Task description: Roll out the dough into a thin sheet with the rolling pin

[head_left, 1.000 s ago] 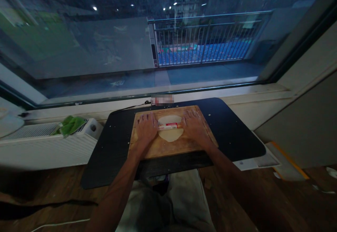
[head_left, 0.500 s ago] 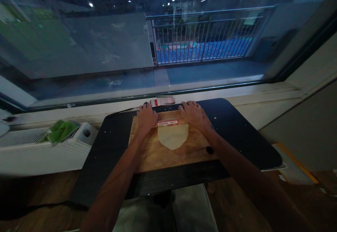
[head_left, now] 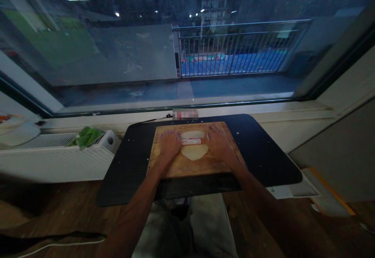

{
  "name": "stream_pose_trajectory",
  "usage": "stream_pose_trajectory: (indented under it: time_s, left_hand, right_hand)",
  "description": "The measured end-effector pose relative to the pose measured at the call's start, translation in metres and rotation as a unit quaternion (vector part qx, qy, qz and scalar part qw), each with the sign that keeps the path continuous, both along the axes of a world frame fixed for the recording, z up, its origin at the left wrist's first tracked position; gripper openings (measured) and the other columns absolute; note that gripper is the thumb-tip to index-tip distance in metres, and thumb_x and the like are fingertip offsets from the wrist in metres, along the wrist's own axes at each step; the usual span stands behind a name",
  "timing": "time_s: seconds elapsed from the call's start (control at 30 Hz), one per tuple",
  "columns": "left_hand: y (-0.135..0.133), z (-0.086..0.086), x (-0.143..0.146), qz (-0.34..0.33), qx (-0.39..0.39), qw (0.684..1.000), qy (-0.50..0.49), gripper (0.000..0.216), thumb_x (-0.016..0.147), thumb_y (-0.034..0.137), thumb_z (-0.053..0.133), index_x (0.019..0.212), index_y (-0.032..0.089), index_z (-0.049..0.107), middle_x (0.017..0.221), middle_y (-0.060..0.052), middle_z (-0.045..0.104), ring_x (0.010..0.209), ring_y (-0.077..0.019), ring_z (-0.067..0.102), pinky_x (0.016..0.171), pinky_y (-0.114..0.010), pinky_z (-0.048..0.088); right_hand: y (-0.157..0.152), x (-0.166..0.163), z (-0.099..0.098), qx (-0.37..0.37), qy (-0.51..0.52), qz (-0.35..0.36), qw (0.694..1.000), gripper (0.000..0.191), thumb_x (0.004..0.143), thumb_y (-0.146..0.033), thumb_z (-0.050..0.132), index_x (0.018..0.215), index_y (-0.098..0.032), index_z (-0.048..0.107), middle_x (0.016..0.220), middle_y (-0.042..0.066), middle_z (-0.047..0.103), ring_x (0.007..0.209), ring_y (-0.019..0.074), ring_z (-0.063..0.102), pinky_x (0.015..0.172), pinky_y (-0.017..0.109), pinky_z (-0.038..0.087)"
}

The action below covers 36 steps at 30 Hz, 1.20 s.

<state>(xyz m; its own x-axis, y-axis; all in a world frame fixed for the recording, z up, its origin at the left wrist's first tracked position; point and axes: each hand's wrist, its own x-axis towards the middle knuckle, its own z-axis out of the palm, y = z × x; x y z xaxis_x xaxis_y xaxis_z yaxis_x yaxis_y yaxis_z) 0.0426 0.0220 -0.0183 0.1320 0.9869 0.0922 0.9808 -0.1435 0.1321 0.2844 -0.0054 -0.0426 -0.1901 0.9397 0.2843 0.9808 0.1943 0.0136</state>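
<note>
Lying flat and pale on the board (head_left: 202, 168), the dough (head_left: 193, 153) sits between both hands; the left hand (head_left: 169, 145) and right hand (head_left: 217, 142) press, fingers spread, on the pin (head_left: 191, 141) across its middle, atop the black surface (head_left: 263, 152)

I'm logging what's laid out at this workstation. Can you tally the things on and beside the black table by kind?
Rolling pin, under left hand and right hand: 1
Dough sheet: 1
Wooden board: 1
Black table: 1
Green cloth on the white radiator: 1
Radiator: 1
Total: 6
</note>
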Motion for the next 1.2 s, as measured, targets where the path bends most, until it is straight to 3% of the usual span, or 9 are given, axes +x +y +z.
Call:
stream_pose_trajectory:
  time_s: [0.17,0.33,0.53,0.7,1.0,1.2]
  left_hand:
    - [-0.021,-0.009,-0.003,0.027,0.044,0.999,-0.018,0.039,0.112,0.026,0.043,0.114,0.016,0.080,0.123,-0.019,0.081,0.121,-0.0349,0.072,0.105,-0.046,0.050]
    - [-0.018,-0.015,-0.009,0.017,0.044,0.996,-0.080,0.035,0.110,0.024,0.047,0.111,0.019,0.082,0.124,-0.015,0.083,0.124,-0.0320,0.070,0.111,-0.044,0.049]
    - [-0.004,-0.014,-0.019,-0.031,-0.007,0.981,-0.193,0.037,0.107,0.024,0.051,0.121,0.020,0.086,0.130,-0.010,0.084,0.125,-0.0271,0.072,0.112,-0.038,0.052]
    - [0.011,-0.007,-0.025,-0.069,-0.062,0.978,-0.189,0.040,0.104,0.024,0.052,0.119,0.022,0.089,0.127,-0.008,0.086,0.124,-0.0268,0.074,0.111,-0.035,0.054]
    - [0.030,-0.004,-0.029,-0.068,-0.103,0.976,-0.181,0.038,0.099,0.023,0.055,0.115,0.019,0.089,0.123,-0.010,0.087,0.114,-0.0261,0.078,0.098,-0.032,0.056]
    - [0.047,0.000,-0.022,-0.054,-0.121,0.979,-0.154,0.030,0.093,0.028,0.062,0.099,0.016,0.088,0.097,-0.009,0.086,0.094,-0.0245,0.076,0.082,-0.030,0.054]
  right_hand:
    - [-0.022,-0.006,-0.016,0.056,0.027,-0.018,0.998,0.048,0.117,-0.026,0.038,0.146,-0.009,0.072,0.155,0.021,0.070,0.152,0.0338,0.057,0.132,0.048,0.038]
    - [-0.018,-0.011,-0.015,0.037,0.051,-0.042,0.997,0.046,0.117,-0.028,0.039,0.137,-0.011,0.077,0.143,0.020,0.075,0.137,0.0329,0.065,0.124,0.046,0.045]
    - [-0.015,-0.011,-0.011,0.036,0.059,-0.046,0.997,0.044,0.117,-0.030,0.040,0.134,-0.013,0.077,0.144,0.018,0.075,0.133,0.0314,0.065,0.120,0.043,0.046]
    - [-0.019,-0.013,-0.007,0.029,0.063,-0.057,0.996,0.045,0.118,-0.030,0.039,0.136,-0.014,0.076,0.145,0.017,0.075,0.134,0.0317,0.064,0.119,0.044,0.046]
    - [-0.019,-0.015,-0.006,0.007,0.064,-0.067,0.996,0.046,0.118,-0.031,0.037,0.133,-0.014,0.077,0.146,0.017,0.074,0.137,0.0301,0.063,0.122,0.044,0.044]
    - [-0.019,-0.017,-0.009,0.018,0.076,-0.073,0.994,0.045,0.118,-0.031,0.038,0.132,-0.017,0.078,0.145,0.015,0.075,0.135,0.0297,0.064,0.120,0.044,0.045]
